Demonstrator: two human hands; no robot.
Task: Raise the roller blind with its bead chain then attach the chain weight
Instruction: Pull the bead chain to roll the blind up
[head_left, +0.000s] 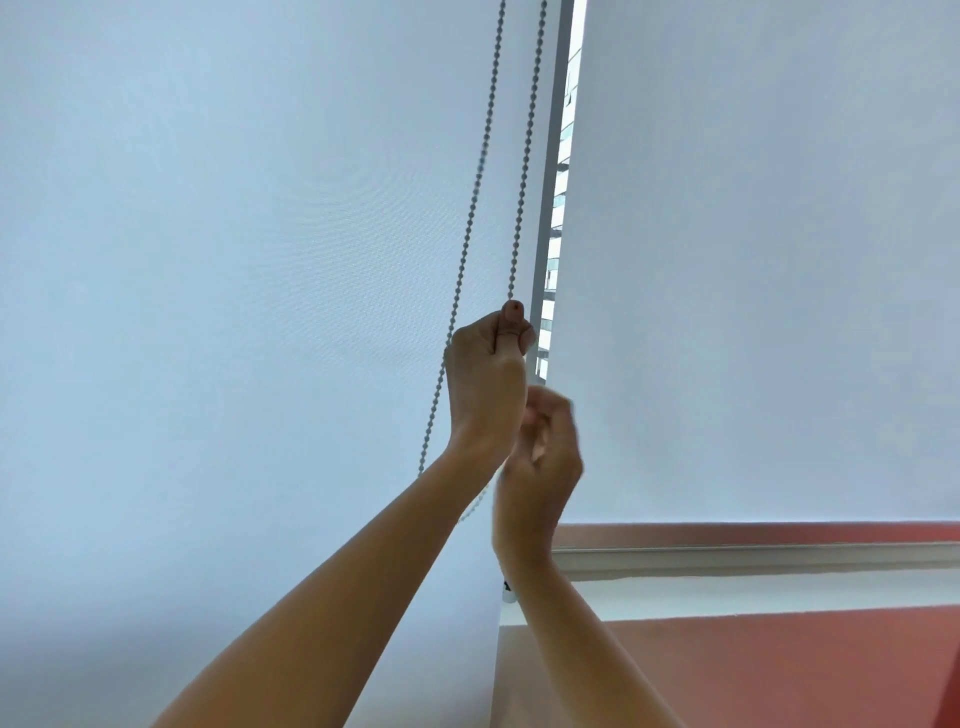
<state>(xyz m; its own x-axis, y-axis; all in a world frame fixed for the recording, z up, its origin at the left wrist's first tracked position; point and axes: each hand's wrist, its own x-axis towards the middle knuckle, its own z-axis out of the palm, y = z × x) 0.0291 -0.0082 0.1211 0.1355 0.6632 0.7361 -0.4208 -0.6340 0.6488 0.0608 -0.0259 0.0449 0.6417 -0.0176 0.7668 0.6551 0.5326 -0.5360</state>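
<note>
Though blurred, hands (511, 410) on beaded chain (522, 171)

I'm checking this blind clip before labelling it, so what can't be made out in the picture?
- Top of the bead chain and the roller: cut off by the upper edge, head view.
- Right hand: motion-blurred, grip unclear.
- Chain's lower loop: hidden behind the left hand and forearms.
- Chain weight: not identifiable; a small white piece by the right wrist is too small to tell.

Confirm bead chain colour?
Grey bead chain; clearest in the head view against the pale blind.
</note>
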